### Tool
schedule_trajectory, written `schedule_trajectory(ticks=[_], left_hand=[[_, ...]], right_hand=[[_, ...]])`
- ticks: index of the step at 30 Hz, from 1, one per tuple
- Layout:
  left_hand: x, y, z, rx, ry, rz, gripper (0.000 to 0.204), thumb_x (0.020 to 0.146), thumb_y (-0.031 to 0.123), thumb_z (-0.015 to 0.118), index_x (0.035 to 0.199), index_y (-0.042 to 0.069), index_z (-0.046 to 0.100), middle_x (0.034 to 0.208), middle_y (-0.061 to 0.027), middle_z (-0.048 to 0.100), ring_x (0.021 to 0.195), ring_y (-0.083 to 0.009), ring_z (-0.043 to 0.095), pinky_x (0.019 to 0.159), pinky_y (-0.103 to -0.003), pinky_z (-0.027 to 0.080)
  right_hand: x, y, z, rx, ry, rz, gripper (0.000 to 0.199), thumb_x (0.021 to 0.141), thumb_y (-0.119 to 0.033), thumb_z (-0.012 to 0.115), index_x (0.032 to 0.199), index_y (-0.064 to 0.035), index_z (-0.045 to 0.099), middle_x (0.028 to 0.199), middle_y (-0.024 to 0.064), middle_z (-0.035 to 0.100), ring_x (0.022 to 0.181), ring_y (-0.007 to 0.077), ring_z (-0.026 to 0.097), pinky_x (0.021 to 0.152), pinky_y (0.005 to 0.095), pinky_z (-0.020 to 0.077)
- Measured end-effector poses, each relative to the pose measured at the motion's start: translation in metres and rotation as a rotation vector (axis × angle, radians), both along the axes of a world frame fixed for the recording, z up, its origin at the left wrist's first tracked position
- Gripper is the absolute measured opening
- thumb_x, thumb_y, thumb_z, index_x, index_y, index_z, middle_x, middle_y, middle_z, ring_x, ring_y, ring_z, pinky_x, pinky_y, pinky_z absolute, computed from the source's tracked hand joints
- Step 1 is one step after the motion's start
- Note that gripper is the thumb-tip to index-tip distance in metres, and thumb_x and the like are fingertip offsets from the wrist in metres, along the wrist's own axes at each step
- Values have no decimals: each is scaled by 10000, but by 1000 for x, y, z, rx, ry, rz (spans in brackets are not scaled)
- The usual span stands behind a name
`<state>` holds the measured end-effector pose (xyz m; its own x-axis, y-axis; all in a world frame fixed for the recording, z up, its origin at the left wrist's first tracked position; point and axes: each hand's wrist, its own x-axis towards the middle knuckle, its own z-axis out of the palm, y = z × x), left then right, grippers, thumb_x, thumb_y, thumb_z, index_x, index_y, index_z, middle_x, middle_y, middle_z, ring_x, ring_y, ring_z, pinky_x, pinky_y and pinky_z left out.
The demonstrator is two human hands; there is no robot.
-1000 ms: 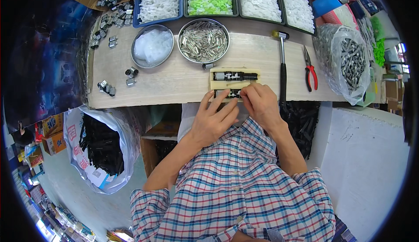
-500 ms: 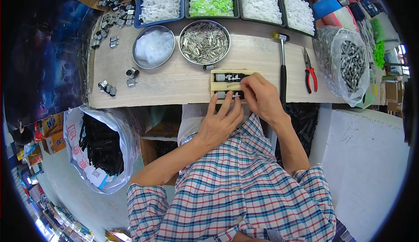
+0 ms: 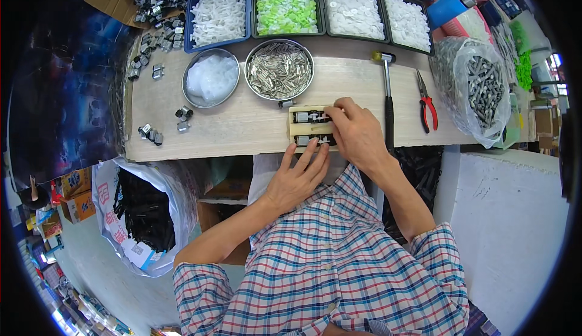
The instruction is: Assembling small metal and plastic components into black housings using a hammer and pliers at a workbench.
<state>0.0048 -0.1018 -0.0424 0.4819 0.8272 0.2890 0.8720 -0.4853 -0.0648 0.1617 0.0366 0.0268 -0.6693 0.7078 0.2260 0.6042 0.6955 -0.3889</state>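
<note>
At the near edge of the wooden desk (image 3: 242, 127) lies a pale wooden jig block (image 3: 301, 127) with two rows of small black-and-metal parts set in it. The right hand (image 3: 359, 135) rests over its right end, fingertips pinched narrowly on the upper row. The left hand (image 3: 297, 178) lies flat (fingers extended, holding nothing), its tips touching the block's lower row. A steel bowl of metal pins (image 3: 279, 69) sits just behind the block, a hammer (image 3: 387, 96) beside the right hand, and red-handled pliers (image 3: 427, 103) further right.

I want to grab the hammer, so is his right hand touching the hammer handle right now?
Cannot tell. In the head view the right hand lies right beside the hammer handle, on the wooden jig; no gap or contact shows plainly.
</note>
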Motion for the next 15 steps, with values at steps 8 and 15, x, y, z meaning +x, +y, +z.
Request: schedule_trajectory(ticks=[8,15], left_hand=[[1,-4,-18,-22,110,7,491,892,296,583,1350,123,621,1568,-66,417,1533,-317,263,1227,-622,96],[1,15,-30,146,159,36,528,884,252,592,1388,96,588,1474,-41,417,1529,-259,275,1237,-625,66]], right_hand=[[13,-43,-3,-58,-14,31,397,741,-5,725,1134,-57,691,1021,94,643,834,285,656,725,396,539],[43,1,24,-86,293,-110,336,824,101,630,1132,-28,675,1034,129,656,770,248,629,673,318,519]])
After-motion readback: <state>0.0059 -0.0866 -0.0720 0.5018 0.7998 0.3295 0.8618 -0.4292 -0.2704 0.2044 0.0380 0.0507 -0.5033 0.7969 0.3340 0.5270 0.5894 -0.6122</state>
